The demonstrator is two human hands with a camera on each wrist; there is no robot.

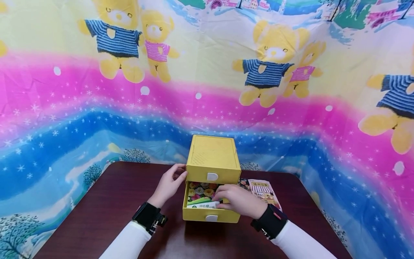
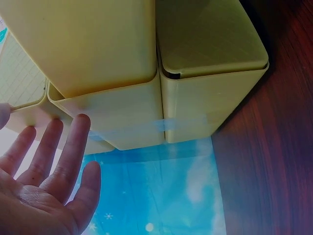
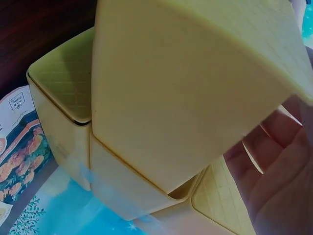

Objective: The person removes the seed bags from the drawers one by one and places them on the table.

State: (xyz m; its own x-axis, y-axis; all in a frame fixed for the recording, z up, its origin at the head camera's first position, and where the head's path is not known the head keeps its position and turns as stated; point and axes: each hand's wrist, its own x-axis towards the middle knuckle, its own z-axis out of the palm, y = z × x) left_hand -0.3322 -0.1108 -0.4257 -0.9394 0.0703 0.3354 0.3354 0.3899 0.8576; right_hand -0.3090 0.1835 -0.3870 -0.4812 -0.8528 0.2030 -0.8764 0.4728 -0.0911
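A yellow two-drawer box (image 1: 213,153) stands on the table, its lower drawer (image 1: 194,214) pulled out. My left hand (image 1: 169,184) rests its fingertips on the box's left side; in the left wrist view its fingers (image 2: 71,156) are spread and fairly straight. My right hand (image 1: 240,199) reaches into the drawer and pinches the right end of a white-and-green packet (image 1: 202,205) with Chinese lettering. Behind that lies a packet printed with flowers (image 1: 200,189). In the right wrist view, the drawer wall (image 3: 161,98) hides the right fingertips.
To the right of the box, a packet with a striped awning picture (image 1: 263,190) lies on the dark red-brown table (image 1: 129,187). A dark flowered packet (image 1: 244,183) shows beside it. A cloth printed with bears (image 1: 271,54) hangs behind the table.
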